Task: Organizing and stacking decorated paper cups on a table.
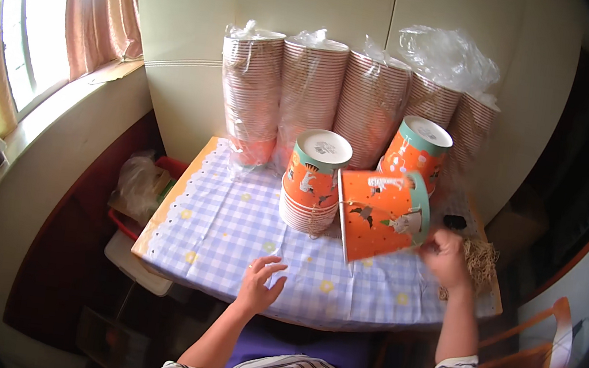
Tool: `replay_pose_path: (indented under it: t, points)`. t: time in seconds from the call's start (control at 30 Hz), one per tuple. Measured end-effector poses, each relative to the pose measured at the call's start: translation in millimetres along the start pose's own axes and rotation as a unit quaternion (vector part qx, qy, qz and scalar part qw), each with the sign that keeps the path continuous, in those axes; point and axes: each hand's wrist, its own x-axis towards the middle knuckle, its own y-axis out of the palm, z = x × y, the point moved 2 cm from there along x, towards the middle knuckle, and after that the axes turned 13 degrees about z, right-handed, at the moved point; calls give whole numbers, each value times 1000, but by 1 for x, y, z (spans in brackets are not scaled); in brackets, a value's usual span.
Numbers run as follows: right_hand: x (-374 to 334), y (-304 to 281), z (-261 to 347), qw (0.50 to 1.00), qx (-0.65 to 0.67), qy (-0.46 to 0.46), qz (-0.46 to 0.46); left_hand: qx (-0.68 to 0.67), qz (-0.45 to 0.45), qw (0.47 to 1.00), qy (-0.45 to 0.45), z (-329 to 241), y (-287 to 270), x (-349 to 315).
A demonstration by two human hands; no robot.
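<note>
An orange paper bucket (375, 220) with a teal base band and printed cartoon figures is tipped on its side over the table, rim to the left. At its base end, my right hand (445, 258) is closed on it; the exact grip is hidden. A thin cord seems to run across the bucket's side. My left hand (262, 283) is empty above the near table edge, fingers apart and curved. Beyond it, nested upside-down buckets (309, 186) form a short stack. Another inverted bucket stack (420, 148) stands behind the tilted bucket.
Tall plastic-wrapped stacks of buckets (251, 90) line the table's back edge. A bundle of tan cord (480, 262) and a small black object (455, 222) lie at the right. The checked tablecloth (223, 227) covers the table. A wooden chair (558, 341) stands right; a red crate (171, 167) sits left.
</note>
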Motion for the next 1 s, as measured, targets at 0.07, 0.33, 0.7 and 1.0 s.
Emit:
replay_pose_path:
  t: [0.07,0.33,0.7,1.0]
  points:
    - [33,-26,36,973,-198,-94,-75,-3,-24,999,-21,13,3,4]
    - [156,-55,61,867,-418,-258,-76,68,-31,996,-42,45,26,5]
    - [244,14,13,796,-541,-271,-1,61,-38,996,-51,41,23,2]
    - [265,40,-13,802,-532,-272,8,63,-31,996,-63,41,24,4]
